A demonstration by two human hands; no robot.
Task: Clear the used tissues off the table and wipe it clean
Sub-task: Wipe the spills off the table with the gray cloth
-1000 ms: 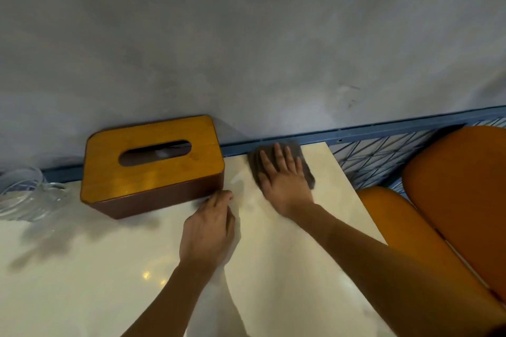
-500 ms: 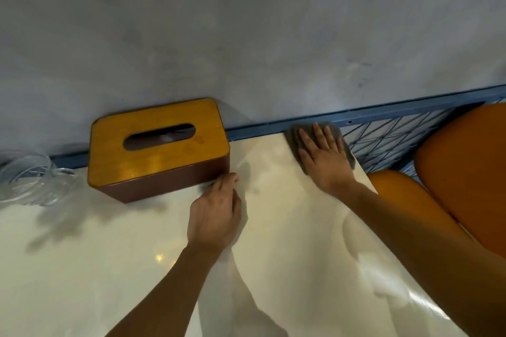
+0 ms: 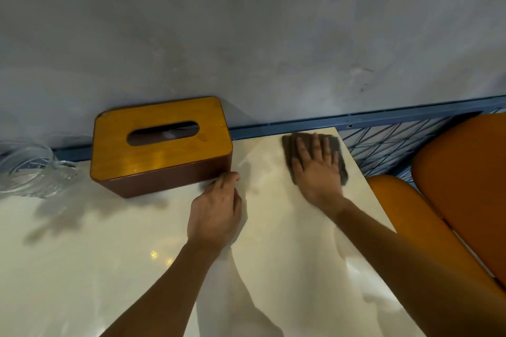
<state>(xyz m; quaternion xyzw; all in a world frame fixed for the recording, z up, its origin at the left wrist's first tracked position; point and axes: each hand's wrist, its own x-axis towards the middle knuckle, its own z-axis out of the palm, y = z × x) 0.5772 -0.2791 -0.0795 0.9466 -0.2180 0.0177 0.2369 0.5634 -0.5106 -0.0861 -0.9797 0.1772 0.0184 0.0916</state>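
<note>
Currently: wipe stage in progress. Ref. landmark is the tissue box (image 3: 161, 145), which stands against the wall.

R hand (image 3: 317, 169): fingers straight and spread, palm pressed flat on the grey cloth (image 3: 289, 149). No grip, pressure only. The cloth lies well to the right of the box, at the table (image 3: 95, 268) corner farthest from it, along the same back edge.

L hand (image 3: 216, 213): fingers loosely bent, holding nothing, tips resting on the tabletop just at the box's near right corner. Whether they actually touch the box I cannot tell.

Change noted: a second ago the cloth sat just right of the box. It has since travelled away from the box along the back edge, approx. to the corner where it is now. L hand has not shifted from the box's corner.

Meaning for the task: the back strip right of the box looks covered. Surface nearer than the box and left of it prob. remains to be wiped (the box's own footprint too, judging by the L hand posted there).

Used tissues: none visible anywhere round the box, so that part appears done. Left of the box sits a clear glass item (image 3: 27, 167), type unclear.
</note>
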